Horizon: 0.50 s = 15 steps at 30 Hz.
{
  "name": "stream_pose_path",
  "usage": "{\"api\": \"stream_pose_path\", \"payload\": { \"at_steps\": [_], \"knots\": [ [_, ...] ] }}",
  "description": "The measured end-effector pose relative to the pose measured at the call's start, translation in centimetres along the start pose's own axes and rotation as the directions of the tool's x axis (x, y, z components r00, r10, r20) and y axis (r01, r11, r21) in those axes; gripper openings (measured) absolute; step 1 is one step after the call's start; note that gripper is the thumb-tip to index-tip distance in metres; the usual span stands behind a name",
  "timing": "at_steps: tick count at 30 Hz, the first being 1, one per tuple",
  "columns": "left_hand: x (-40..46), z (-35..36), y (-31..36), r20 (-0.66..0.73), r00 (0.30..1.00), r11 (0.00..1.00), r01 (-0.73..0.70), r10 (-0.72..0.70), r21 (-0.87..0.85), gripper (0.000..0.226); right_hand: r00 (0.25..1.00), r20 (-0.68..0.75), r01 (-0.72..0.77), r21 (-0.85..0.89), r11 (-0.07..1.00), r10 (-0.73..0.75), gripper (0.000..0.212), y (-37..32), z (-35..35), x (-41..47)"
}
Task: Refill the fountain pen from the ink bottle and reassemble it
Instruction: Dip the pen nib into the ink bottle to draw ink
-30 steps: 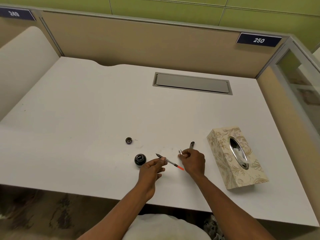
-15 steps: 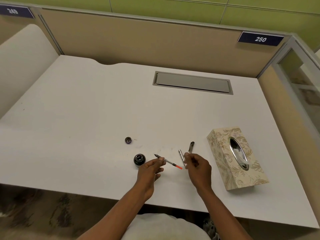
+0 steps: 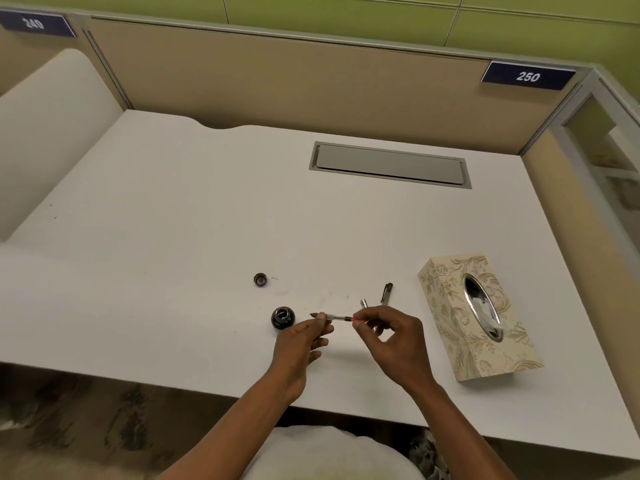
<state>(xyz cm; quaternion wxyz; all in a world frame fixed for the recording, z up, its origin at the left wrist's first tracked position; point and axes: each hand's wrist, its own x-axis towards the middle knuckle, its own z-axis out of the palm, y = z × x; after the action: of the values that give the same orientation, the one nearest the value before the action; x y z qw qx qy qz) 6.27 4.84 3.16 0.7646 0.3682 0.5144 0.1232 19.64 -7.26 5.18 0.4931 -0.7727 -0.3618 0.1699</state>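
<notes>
My left hand (image 3: 301,344) holds the fountain pen's inner part (image 3: 337,318), a clear ink tube with a dark nib pointing left, level above the desk. My right hand (image 3: 391,341) pinches the red knob at the tube's right end between thumb and forefinger. The open black ink bottle (image 3: 283,317) stands just left of the nib, and its cap (image 3: 260,279) lies farther back on the desk. The silver pen barrel (image 3: 363,302) lies behind my right hand, partly hidden by it. The dark pen cap (image 3: 387,292) with its clip lies to the right of the barrel.
A patterned tissue box (image 3: 446,306) lies at the right on the white desk (image 3: 173,237). A grey cable hatch (image 3: 389,165) sits in the desk's far side. Beige partition walls close off the back and both sides. The desk's front edge is near my forearms.
My right hand left the silver barrel lying on the desk and moved left to pinch the tube's red end. The inner part now lies more level. My left hand kept its hold.
</notes>
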Motion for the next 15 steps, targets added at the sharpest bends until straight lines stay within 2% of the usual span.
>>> {"api": "stream_pose_path", "payload": {
  "at_steps": [4, 6, 7, 9, 10, 12, 15],
  "knots": [
    [-1.3, -0.7, 0.6, -0.018, 0.995, 0.977, -0.098, 0.103, 0.187, 0.029, 0.999, 0.006, 0.045, 0.011, 0.999, -0.045, 0.010, -1.1, 0.0, 1.2],
    [-1.9, -1.3, 0.8, -0.061, 0.973, 0.929, -0.195, 0.224, 0.314, 0.026, 0.996, 0.037, 0.081, 0.000, 0.997, -0.081, 0.008, -1.7, 0.2, 1.9],
    [-2.2, -1.8, 0.9, -0.100, 0.943, 0.887, -0.257, 0.317, 0.383, 0.021, 0.994, 0.057, 0.096, 0.001, 0.995, -0.096, 0.007, -2.1, 0.3, 2.3],
    [-2.6, -2.8, 1.5, -0.156, 0.833, 0.762, -0.390, 0.532, 0.517, 0.008, 0.987, 0.099, 0.125, 0.004, 0.992, -0.125, 0.007, -2.9, 0.8, 3.0],
    [-2.6, -3.4, 1.8, -0.138, 0.773, 0.692, -0.454, 0.619, 0.562, 0.004, 0.983, 0.121, 0.140, -0.003, 0.990, -0.138, 0.007, -3.2, 1.1, 3.4],
    [-2.0, -4.8, 2.3, -0.050, 0.699, 0.564, -0.530, 0.713, 0.634, 0.019, 0.972, 0.164, 0.173, -0.029, 0.985, -0.166, 0.005, -3.8, 1.8, 4.2],
    [-0.7, -6.3, 2.9, 0.070, 0.709, 0.472, -0.537, 0.702, 0.699, 0.032, 0.952, 0.227, 0.228, -0.075, 0.971, -0.206, 0.003, -4.6, 3.1, 5.4]
  ]
}}
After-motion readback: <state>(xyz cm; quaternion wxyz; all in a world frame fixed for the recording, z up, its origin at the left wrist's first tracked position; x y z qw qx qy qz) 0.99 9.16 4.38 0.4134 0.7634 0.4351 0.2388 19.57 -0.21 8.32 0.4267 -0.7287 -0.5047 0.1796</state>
